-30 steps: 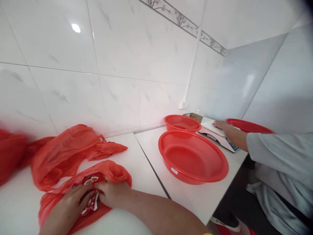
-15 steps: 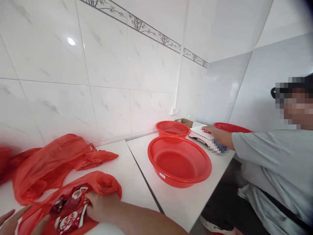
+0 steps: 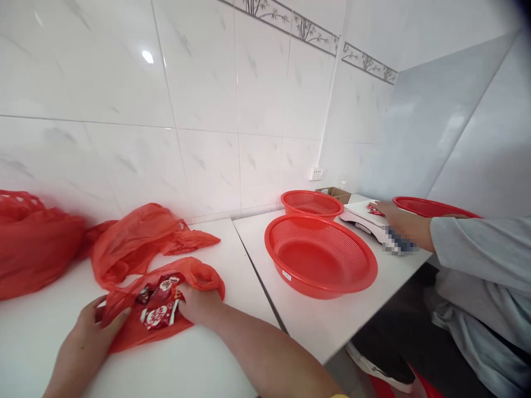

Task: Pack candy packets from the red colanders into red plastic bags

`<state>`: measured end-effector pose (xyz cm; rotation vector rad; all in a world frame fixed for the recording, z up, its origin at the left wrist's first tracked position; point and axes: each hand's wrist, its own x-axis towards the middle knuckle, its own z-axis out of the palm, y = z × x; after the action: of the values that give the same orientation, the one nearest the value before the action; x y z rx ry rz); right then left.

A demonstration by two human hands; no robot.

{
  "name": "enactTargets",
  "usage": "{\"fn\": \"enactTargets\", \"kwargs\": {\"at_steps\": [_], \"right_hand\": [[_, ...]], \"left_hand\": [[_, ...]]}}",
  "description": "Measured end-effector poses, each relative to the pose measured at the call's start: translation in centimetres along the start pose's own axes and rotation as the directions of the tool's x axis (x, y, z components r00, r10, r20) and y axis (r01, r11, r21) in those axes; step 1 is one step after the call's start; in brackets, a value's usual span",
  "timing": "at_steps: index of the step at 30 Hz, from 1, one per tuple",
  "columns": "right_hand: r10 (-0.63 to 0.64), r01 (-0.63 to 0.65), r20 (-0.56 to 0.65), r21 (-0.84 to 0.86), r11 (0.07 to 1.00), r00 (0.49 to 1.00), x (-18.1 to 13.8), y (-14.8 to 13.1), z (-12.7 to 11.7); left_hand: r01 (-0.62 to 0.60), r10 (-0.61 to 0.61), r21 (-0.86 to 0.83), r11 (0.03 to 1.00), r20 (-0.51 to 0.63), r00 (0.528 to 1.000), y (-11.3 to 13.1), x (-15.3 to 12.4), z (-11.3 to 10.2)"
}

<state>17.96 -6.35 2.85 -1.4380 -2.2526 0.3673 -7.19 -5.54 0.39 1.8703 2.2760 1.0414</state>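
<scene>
A thin red plastic bag [image 3: 136, 340] lies opened out on the white table, with several small dark-red printed packets [image 3: 157, 316] inside. My left hand [image 3: 89, 331] pinches the bag's left edge between thumb and fingers. Reaching in from the right, my right hand [image 3: 199, 305] is inside the bag mouth against the packets. Its fingertips are hidden among packets and film, so its grip does not show.
Another crumpled red bag [image 3: 136, 235] and a fuller red bag [image 3: 37, 254] lie along the wall. Red baskets [image 3: 286, 271] stand on the adjoining table. Beyond them, a co-worker's hand [image 3: 398, 218] is over a white scale [image 3: 352, 213] with a red packet.
The view has swung left and down, showing more of my left hand and the fuller bag. My right hand stays in the bag by the packets.
</scene>
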Motion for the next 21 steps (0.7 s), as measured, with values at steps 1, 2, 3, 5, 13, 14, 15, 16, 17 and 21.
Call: {"fn": "enactTargets", "kwargs": {"at_steps": [1, 2, 3, 5, 13, 14, 15, 16, 17, 21], "right_hand": [[0.003, -0.003, -0.01, 0.0, 1.0, 1.0, -0.1, -0.1, -0.1], [0.003, -0.003, -0.016, 0.002, 1.0, 1.0, -0.2, -0.2, -0.2], [0.002, -0.002, -0.018, 0.008, 1.0, 1.0, -0.3, -0.3, -0.3], [0.01, -0.01, -0.014, 0.029, 1.0, 1.0, -0.5, -0.5, -0.6], [0.018, -0.023, 0.053, 0.101, 0.995, 0.998, 0.0, 0.0, -0.2], [0.02, -0.025, 0.057, 0.101, 0.995, 0.998, 0.2, 0.2, 0.0], [0.013, -0.019, 0.055, 0.1, 0.995, 0.998, 0.4, 0.3, 0.2], [0.001, -0.006, 0.05, 0.099, 0.995, 0.999, 0.6, 0.5, 0.4], [-0.013, 0.009, 0.041, 0.098, 0.995, 0.999, 0.8, 0.6, 0.5], [0.007, -0.012, 0.036, 0.123, 0.992, 0.999, 1.5, 1.1, 0.9]], "left_hand": [[0.052, -0.052, 0.003, 0.999, 0.031, 0.998, 0.7, -0.3, -0.4], [0.092, -0.091, -0.007, 0.996, 0.071, 0.993, 1.3, -0.6, -0.8], [0.123, -0.121, -0.015, 0.992, 0.1, 0.988, 1.8, -0.8, -1.1], [0.122, -0.116, -0.043, 0.992, 0.123, 0.986, 2.5, -1.1, -1.4], [0.082, -0.07, -0.325, 0.942, 0.048, 0.996, 2.3, -1.7, -0.5], [0.079, -0.071, -0.345, 0.935, 0.036, 0.997, 2.4, -1.6, -0.4], [0.072, -0.067, -0.362, 0.93, 0.027, 0.997, 2.5, -1.4, -0.3], [0.07, -0.072, -0.378, 0.923, 0.011, 0.997, 2.6, -1.3, -0.2], [0.061, -0.062, -0.39, 0.919, 0.009, 0.998, 2.7, -1.0, 0.0], [0.106, -0.116, -0.509, 0.854, 0.012, 0.993, 2.8, -0.3, 0.6]]}}
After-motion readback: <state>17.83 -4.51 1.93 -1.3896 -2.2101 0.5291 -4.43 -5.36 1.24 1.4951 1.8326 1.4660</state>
